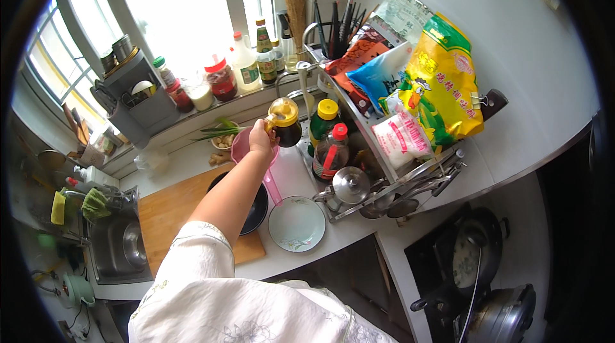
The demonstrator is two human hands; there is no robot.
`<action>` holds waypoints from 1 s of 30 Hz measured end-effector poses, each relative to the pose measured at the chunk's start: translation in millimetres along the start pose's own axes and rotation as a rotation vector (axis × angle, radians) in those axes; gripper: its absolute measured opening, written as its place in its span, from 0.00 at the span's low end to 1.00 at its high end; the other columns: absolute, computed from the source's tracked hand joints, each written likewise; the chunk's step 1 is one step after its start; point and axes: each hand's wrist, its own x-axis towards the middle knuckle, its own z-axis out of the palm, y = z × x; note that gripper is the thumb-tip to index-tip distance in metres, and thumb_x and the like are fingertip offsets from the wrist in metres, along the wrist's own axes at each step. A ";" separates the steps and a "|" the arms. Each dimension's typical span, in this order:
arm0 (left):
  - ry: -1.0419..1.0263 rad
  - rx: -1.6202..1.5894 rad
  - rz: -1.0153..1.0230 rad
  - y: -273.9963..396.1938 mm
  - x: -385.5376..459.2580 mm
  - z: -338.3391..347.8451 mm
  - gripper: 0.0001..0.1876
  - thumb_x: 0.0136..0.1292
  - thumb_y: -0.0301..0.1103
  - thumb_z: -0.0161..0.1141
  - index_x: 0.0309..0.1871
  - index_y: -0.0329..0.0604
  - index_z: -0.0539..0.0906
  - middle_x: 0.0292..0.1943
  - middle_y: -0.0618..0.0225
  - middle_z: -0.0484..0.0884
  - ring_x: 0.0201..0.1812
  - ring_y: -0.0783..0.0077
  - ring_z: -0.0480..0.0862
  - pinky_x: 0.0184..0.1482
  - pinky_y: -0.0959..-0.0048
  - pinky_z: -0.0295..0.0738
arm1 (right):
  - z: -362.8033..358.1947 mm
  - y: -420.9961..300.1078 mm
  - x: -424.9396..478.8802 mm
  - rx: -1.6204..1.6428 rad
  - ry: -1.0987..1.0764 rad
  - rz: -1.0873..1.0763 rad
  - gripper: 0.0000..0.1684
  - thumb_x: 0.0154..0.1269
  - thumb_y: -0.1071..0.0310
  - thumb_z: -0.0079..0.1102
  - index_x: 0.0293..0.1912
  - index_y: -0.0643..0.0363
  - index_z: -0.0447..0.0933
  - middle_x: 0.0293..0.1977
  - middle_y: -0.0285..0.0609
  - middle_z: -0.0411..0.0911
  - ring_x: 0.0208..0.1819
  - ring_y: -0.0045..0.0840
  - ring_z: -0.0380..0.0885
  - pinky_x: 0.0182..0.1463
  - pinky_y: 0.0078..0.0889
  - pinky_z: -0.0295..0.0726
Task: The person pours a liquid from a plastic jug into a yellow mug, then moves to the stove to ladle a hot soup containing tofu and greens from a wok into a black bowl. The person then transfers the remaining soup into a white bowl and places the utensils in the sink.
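Note:
My left hand (pixel 262 138) reaches forward and grips the handle of a glass pouring jug (pixel 289 135) with a yellow lid and dark liquid inside. The jug looks upright; whether its base touches the counter cannot be told. Beneath my forearm lies a pink plastic ladle (pixel 273 188), its bowl partly covered by my wrist. A dark round bowl or pan (pixel 258 213), largely hidden by the same arm, rests on a wooden cutting board (pixel 168 213). Nearer me, a pale plate (pixel 296 223) with a flower pattern sits on the counter. My right hand is out of view.
Right of the jug stand a green yellow-capped bottle (pixel 323 122), a red-capped bottle (pixel 331 150) and a steel kettle (pixel 350 184). A metal rack (pixel 379 150) carries seasoning bags. Ginger (pixel 220 158) lies behind the board. There is a sink (pixel 113 247) at left, a wok (pixel 473 251) at right.

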 end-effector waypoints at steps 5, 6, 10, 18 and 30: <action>-0.030 -0.015 -0.079 -18.7 41.5 10.1 0.10 0.59 0.42 0.47 0.25 0.50 0.71 0.14 0.76 0.68 0.18 0.75 0.69 0.33 0.65 0.72 | -0.7 0.1 -6.0 0.050 0.017 0.023 0.13 0.58 0.69 0.61 0.42 0.66 0.81 0.35 0.46 0.84 0.39 0.27 0.82 0.45 0.29 0.80; -0.041 -0.025 -0.089 -22.4 47.0 12.1 0.10 0.59 0.42 0.48 0.25 0.51 0.71 0.14 0.76 0.68 0.18 0.75 0.69 0.33 0.65 0.72 | -0.3 0.4 -6.0 0.061 0.021 0.028 0.13 0.58 0.69 0.61 0.42 0.66 0.81 0.35 0.46 0.84 0.38 0.27 0.82 0.45 0.29 0.80; -0.031 0.000 -0.072 -40.8 66.3 20.6 0.10 0.58 0.41 0.48 0.24 0.51 0.69 0.13 0.75 0.66 0.18 0.73 0.68 0.33 0.64 0.72 | 2.7 2.2 -8.6 0.094 0.034 0.048 0.13 0.58 0.69 0.61 0.42 0.66 0.81 0.35 0.46 0.84 0.38 0.27 0.82 0.45 0.30 0.80; -0.126 0.021 -0.051 -70.4 91.2 30.8 0.09 0.57 0.42 0.48 0.24 0.52 0.68 0.12 0.75 0.63 0.17 0.76 0.66 0.34 0.69 0.67 | 10.8 4.9 -18.2 0.158 0.066 0.090 0.13 0.58 0.69 0.61 0.42 0.66 0.81 0.34 0.46 0.84 0.38 0.27 0.82 0.44 0.30 0.80; -0.102 0.168 -0.096 -78.4 86.9 27.3 0.09 0.59 0.42 0.47 0.31 0.49 0.72 0.18 0.72 0.69 0.23 0.74 0.70 0.36 0.69 0.71 | 30.8 13.1 -51.3 0.229 0.129 0.101 0.13 0.58 0.69 0.61 0.42 0.66 0.80 0.34 0.45 0.84 0.37 0.27 0.82 0.43 0.31 0.80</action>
